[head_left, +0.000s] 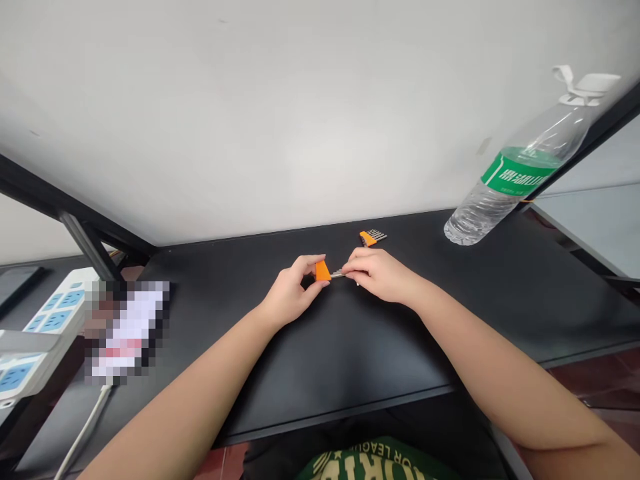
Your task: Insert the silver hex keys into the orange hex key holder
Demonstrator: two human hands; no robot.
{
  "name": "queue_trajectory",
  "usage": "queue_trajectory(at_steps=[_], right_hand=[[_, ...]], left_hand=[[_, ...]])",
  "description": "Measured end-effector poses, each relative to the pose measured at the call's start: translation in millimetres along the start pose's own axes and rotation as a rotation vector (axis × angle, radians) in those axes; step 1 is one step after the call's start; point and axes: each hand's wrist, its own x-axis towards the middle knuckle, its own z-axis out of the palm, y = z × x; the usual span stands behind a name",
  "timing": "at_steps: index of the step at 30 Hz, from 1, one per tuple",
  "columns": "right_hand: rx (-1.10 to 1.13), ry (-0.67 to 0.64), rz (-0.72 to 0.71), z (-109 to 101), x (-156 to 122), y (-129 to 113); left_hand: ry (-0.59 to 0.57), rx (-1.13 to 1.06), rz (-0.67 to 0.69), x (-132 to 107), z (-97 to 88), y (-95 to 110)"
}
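Note:
My left hand (pixel 295 288) pinches an orange hex key holder (pixel 323 271) between thumb and fingers, just above the black table (pixel 280 373). Thin metal hex keys (pixel 337 274) stick out of the holder's right side. At their free ends, my right hand (pixel 377 272) is closed, its thumb and fingertips pressed on the metal; how many keys it grips is hidden. Behind the right hand, a second orange holder (pixel 369 238) lies on the table, with several metal keys fanned out to the right.
A large water bottle (pixel 520 173) with a green label stands at the back right by the grey wall (pixel 300 113). To the left lie a blurred-out phone (pixel 127 327) with a white cable (pixel 83 433) and a white power strip (pixel 47 333). Black frame bars flank the table.

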Motion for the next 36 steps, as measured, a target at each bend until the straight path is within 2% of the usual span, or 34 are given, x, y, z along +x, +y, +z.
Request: queue_trajectory(at_steps=[4,7,12,16,22,28,36], right_hand=[[0.134,0.018,0.047,18,2,-6],[0.162,0.02,0.023,26,3,-7],[-0.035,0.015,-0.018,18,2,2],[-0.198,-0.006,-0.019,10,1,5],[-0.555,-0.111,0.021,9,3,4],[-0.592,-0.084,0.086,12,5,3],[-0.549,-0.135,0.239,9,4,-10]], left_hand=[[-0.062,-0.051,0.024,-1,3.5,1],[-0.081,-0.091,0.018,0,4.1,2],[-0.017,-0.114,-0.057,1,1.6,3],[-0.008,-0.165,-0.109,2,1.5,3],[0.041,-0.224,-0.151,5,2.2,2],[0.044,-0.184,-0.148,6,2.4,1],[0.086,-0.027,-0.113,6,2.7,3]])
